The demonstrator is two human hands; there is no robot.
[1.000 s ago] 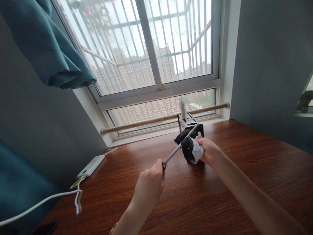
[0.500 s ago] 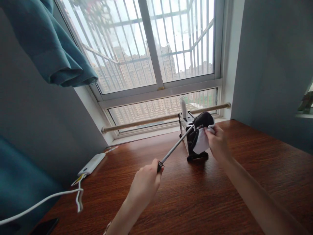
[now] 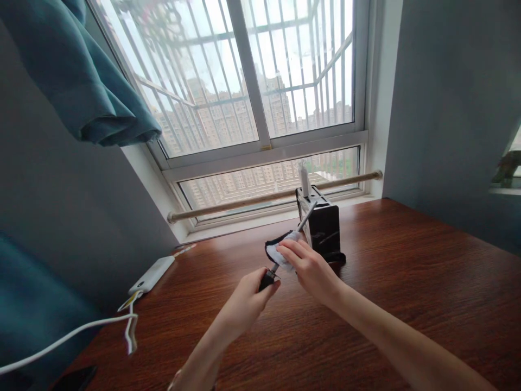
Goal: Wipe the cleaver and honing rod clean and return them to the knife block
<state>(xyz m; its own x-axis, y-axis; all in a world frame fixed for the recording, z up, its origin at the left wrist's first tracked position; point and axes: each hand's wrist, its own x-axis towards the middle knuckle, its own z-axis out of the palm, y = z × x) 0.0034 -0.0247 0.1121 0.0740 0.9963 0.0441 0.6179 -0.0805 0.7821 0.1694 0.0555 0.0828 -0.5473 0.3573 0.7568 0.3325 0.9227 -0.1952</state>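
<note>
My left hand (image 3: pixel 248 298) grips the black handle of a sharpening steel (image 3: pixel 307 215), a long grey rod that slants up and away to the right. My right hand (image 3: pixel 311 269) is closed on a black-and-white cloth (image 3: pixel 277 251), folded around the rod just above the handle. The rod's far end sticks out past the cloth. Behind it stands a black-and-white block-shaped holder (image 3: pixel 324 231) on dark feet, with a white upright handle (image 3: pixel 304 179) rising from its top.
The brown wooden table (image 3: pixel 407 304) meets a window with a horizontal rail (image 3: pixel 244 203). At the left lie a white power strip (image 3: pixel 151 275) and a white cable (image 3: pixel 77 330). A dark flat object (image 3: pixel 75 378) is at the lower left; a blue curtain (image 3: pixel 81 81) hangs above.
My right hand and the cloth have moved left and nearer, from beside the holder, at the rod's far end, down to near the handle. The cloth now wraps the rod's lower part.
</note>
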